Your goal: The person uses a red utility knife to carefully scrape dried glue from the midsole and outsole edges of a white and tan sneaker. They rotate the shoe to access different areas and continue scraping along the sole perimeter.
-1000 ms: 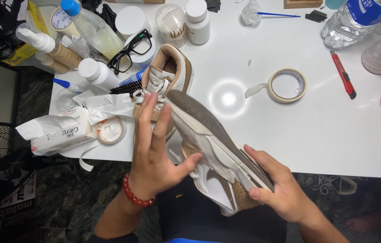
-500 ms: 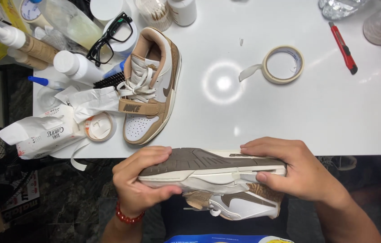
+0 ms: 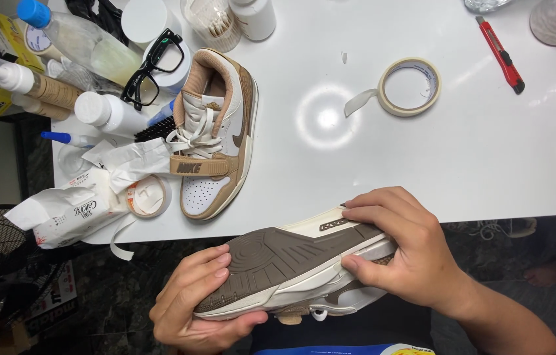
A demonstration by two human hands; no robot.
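Note:
I hold a tan and white sneaker [image 3: 291, 263] sole-up below the table's near edge, its brown outsole facing me. My left hand [image 3: 196, 306] cups the toe end from below. My right hand [image 3: 409, 253] grips the heel end, fingers over the sole and thumb along the white midsole. The matching sneaker [image 3: 215, 128] lies upright on the white table [image 3: 357, 164], toe pointing toward me, with loose laces and a tan strap.
A roll of masking tape [image 3: 409, 85] and a red utility knife [image 3: 500, 54] lie at the table's right. Black glasses [image 3: 150, 66], spray bottles [image 3: 8, 75], white bottles, a wipes pack [image 3: 71, 213] and a smaller tape roll [image 3: 148, 196] crowd the left side.
The sneaker in my hands has tilted so more of its brown outsole faces up. My right hand has shifted over the heel end; the view has moved slightly closer.

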